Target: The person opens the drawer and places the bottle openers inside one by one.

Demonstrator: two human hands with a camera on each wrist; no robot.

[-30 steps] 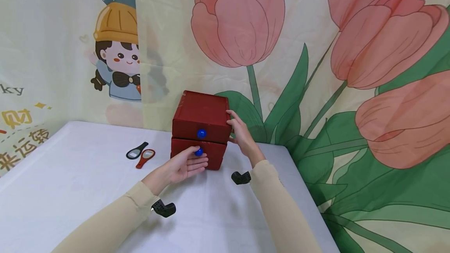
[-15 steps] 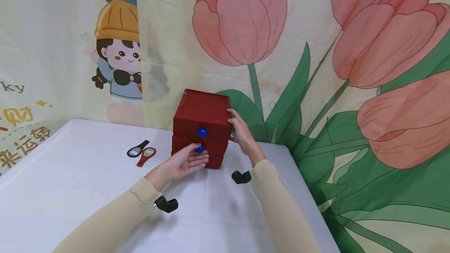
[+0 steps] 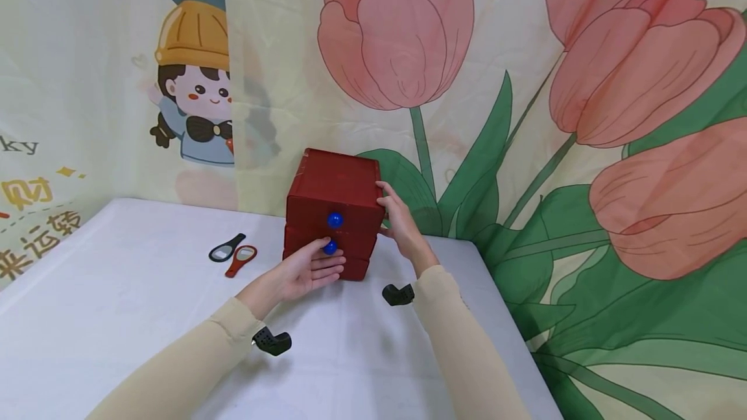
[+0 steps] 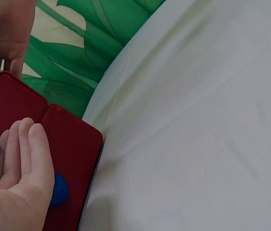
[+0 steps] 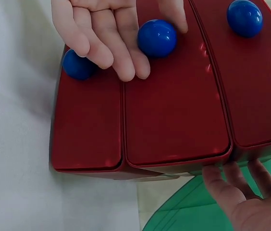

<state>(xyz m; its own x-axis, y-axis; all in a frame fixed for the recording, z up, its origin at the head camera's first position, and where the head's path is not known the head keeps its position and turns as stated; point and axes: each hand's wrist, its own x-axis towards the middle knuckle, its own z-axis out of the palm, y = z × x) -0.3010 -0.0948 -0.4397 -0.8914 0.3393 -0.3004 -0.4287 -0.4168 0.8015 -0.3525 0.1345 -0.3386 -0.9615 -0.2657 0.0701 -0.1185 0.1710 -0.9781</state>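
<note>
A dark red drawer box [image 3: 338, 177] stands at the far side of the table, its three drawer fronts each bearing a round blue knob. The middle knob [image 5: 157, 38] lies between the thumb and index finger of my left hand [image 3: 303, 271], which pinches it with the other fingers extended. Those fingers partly cover the bottom knob [image 4: 59, 190]. Above them the top knob [image 3: 335, 220] is untouched. My right hand [image 3: 404, 225] rests its fingertips on the box's right side, near the upper drawers. All drawer fronts look nearly flush.
Left of the box, a black-framed magnifier [image 3: 227, 249] and a red-framed magnifier [image 3: 241, 260] lie on the white tablecloth [image 3: 146, 303]. A printed tulip backdrop [image 3: 408, 50] hangs behind. The table's right edge runs just beyond the right arm.
The middle drawer, slightly pulled out a second ago, has gone in toward the box, with my left hand moving along on its knob. My right hand keeps its place on the side.
</note>
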